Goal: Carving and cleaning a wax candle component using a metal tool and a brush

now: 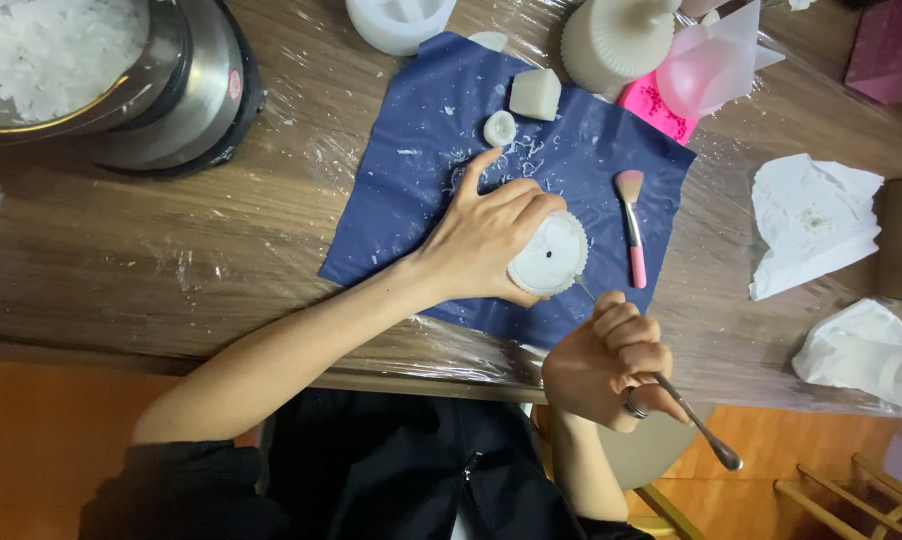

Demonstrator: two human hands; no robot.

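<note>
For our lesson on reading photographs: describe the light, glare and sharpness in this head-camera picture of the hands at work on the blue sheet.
Head view: soft, even indoor light; short, faint shadows under the left hand and the round white candle. Pale glare streaks on the plastic wrap covering the table. The centre is sharp; the right hand and its metal tool are slightly soft. The metal pot at the top-left corner looks stretched by the wide lens.

small red label (pixel 234 84) on steel pot (pixel 186 90)

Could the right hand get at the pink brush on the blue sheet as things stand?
Probably not straight away: the right hand is closed around a thin metal tool, so its grip is taken. The path looks free, though; the pink brush lies uncovered just beyond it on the blue sheet.
</note>
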